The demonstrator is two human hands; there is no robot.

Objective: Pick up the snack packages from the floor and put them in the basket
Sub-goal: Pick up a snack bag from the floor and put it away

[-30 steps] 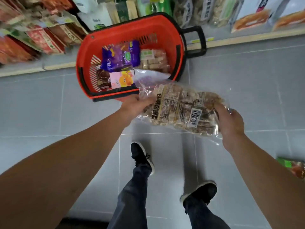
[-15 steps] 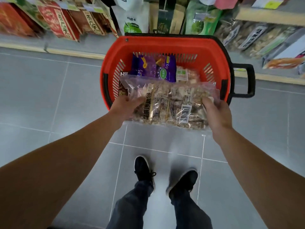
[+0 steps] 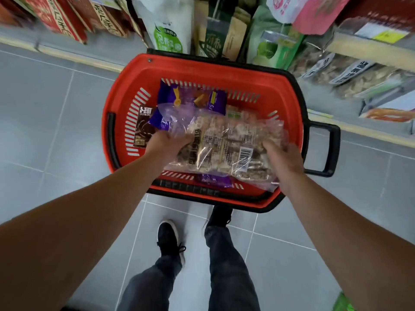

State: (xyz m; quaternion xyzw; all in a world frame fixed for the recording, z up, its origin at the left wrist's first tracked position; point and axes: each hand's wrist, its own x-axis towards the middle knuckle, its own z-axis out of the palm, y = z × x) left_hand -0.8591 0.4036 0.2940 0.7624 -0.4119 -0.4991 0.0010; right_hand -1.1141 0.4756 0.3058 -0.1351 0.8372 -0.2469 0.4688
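A red plastic basket (image 3: 224, 70) with black trim stands on the grey tile floor in front of me. Over its inside I hold a large clear bag of brown snack bars (image 3: 226, 144). My left hand (image 3: 168, 144) grips the bag's left end and my right hand (image 3: 283, 160) grips its right end. Under the bag lie a purple snack pack (image 3: 190, 99), a dark brown pack (image 3: 142, 129) and another clear pack of biscuits (image 3: 238, 113). Part of the basket's contents is hidden by the bag.
Store shelves with bagged and boxed goods (image 3: 170, 34) run along the far side behind the basket. The basket's black handle (image 3: 325, 151) sticks out to the right. A green package (image 3: 343, 303) lies on the floor at the bottom right. My feet (image 3: 169, 239) stand just below the basket.
I have stepped closer and both hands have carried the clear bag forward, from in front of the basket's near rim to over its inside.
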